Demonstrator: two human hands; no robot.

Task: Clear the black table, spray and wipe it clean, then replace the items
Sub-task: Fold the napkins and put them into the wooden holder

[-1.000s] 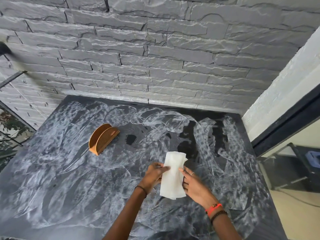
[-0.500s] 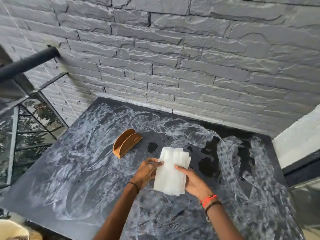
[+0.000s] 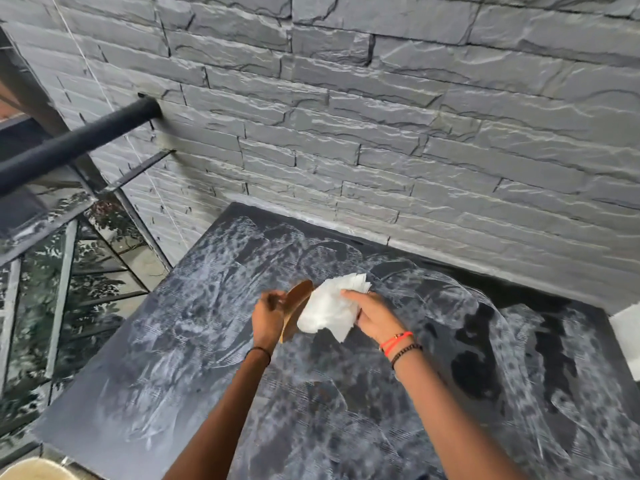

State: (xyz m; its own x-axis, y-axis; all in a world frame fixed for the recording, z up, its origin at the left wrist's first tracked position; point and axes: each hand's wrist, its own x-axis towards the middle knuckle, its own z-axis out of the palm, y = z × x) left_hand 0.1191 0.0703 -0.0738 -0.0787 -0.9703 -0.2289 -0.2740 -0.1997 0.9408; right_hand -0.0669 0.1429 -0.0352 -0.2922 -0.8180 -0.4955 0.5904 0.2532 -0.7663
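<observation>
**Both sides gripped**

The holder (image 3: 298,304) is gripped by the left hand (image 3: 267,317) at the middle of the white-streaked table (image 3: 346,427). The napkins (image 3: 327,311), touching it, are clutched in the right hand (image 3: 374,317). The table is hemmed by a stone wall (image 3: 381,133) behind and a rail (image 3: 79,142) leftward.

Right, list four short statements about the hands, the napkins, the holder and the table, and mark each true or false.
1. The right hand grips the stack of white paper napkins. True.
2. The left hand rests flat on the table, away from everything. False: its fingers hold the brown curved wooden napkin holder.
3. White streaks cover the black table top. True.
4. The wall behind is red brick. False: it is a grey stone wall.
</observation>
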